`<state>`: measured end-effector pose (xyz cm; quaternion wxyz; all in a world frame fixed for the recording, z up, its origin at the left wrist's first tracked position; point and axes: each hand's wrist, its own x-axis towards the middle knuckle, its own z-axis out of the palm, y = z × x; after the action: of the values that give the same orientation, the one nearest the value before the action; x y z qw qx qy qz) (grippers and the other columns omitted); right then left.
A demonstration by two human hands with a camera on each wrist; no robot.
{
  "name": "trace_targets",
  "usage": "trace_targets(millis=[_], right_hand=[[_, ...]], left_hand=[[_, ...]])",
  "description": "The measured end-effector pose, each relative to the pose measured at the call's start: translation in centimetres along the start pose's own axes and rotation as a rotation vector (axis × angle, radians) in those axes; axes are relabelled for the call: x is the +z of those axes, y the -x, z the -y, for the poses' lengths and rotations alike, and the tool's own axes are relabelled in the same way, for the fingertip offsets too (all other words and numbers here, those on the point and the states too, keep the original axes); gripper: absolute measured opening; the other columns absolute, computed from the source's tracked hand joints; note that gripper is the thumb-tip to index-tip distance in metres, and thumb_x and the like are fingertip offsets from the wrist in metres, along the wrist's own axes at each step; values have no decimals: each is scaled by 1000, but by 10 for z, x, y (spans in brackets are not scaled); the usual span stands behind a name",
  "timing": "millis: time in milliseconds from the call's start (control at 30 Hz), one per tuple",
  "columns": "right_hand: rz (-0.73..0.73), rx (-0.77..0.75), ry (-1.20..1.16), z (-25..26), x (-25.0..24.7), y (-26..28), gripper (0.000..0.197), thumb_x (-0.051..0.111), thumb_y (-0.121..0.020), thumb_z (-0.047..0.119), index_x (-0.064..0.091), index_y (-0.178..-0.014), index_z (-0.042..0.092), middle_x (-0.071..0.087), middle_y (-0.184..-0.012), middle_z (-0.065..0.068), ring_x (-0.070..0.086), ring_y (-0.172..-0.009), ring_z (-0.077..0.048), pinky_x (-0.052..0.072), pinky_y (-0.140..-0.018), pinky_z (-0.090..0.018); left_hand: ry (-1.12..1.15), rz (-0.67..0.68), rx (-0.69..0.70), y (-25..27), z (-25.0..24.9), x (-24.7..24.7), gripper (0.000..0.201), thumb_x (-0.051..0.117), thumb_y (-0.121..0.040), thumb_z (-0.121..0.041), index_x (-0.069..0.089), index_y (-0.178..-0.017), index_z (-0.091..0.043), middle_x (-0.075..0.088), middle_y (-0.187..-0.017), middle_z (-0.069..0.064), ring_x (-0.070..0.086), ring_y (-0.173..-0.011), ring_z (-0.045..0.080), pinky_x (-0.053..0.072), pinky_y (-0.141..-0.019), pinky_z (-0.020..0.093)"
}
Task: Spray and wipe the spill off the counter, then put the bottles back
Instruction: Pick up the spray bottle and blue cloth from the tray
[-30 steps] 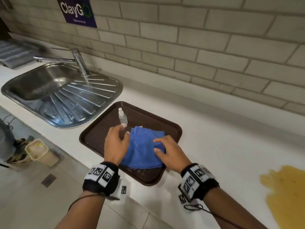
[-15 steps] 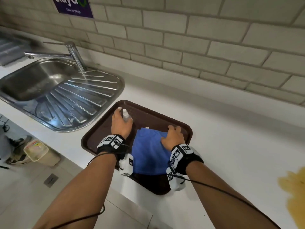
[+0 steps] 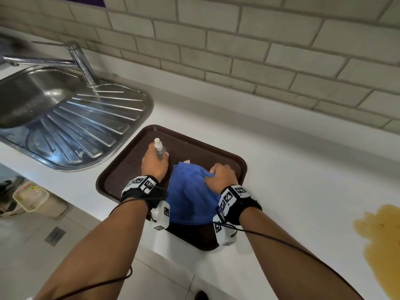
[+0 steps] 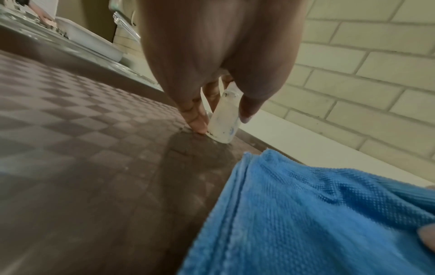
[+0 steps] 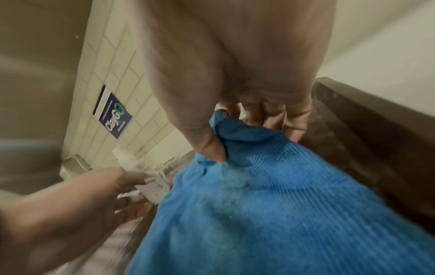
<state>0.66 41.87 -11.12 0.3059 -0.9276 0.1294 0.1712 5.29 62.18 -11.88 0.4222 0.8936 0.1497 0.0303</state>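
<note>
A small clear spray bottle (image 3: 159,148) with a white cap stands on the brown tray (image 3: 127,169). My left hand (image 3: 154,164) grips it, thumb and fingers curled round its body (image 4: 223,119). Beside it on the tray lies a blue cloth (image 3: 190,198). My right hand (image 3: 220,175) pinches a bunched fold of the cloth (image 5: 237,141) between thumb and fingers. A yellow-brown spill (image 3: 381,241) spreads on the white counter at the far right, well away from both hands.
A steel sink (image 3: 65,118) with a tap (image 3: 80,61) lies left of the tray. A tiled wall (image 3: 259,50) runs behind the counter. Below the counter edge, a beige bin (image 3: 32,198) stands on the floor.
My left hand has closed round the spray bottle. My right hand went from lying flat on the cloth to pinching up a fold of it. The view has tilted down and closer.
</note>
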Motion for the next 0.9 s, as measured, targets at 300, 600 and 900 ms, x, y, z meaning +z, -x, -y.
trace_targets(millis=[300,600,900], right_hand=[[170,64,-268,-4,-10,9,37,73,-80,22,59,-111,9,64,-111,-9,62,-100,-26,47,-80,-30],[140,-189,-591,-23,-33,58,21,69,-81,12,65,-102,11,65,-94,-5,62,-87,-18,49,-79,-34],[-18,-273,-877,-96,-81,163,19,63,-91,14,60,-109,8,63,-108,-10,58,-92,-11,48,-79,-28]], left_hand=[[65,131,71,31,3,-13,41,62,-95,-19,49,-134,-19,65,-115,5,61,-114,29,43,-96,32],[156,164,248,105,-20,-28,44,60,-97,-21,45,-138,-29,65,-111,-4,63,-105,16,46,-94,33],[246,306,354,200,-68,-9,56,63,-97,-22,39,-146,-36,69,-107,-17,61,-98,-13,42,-81,12]])
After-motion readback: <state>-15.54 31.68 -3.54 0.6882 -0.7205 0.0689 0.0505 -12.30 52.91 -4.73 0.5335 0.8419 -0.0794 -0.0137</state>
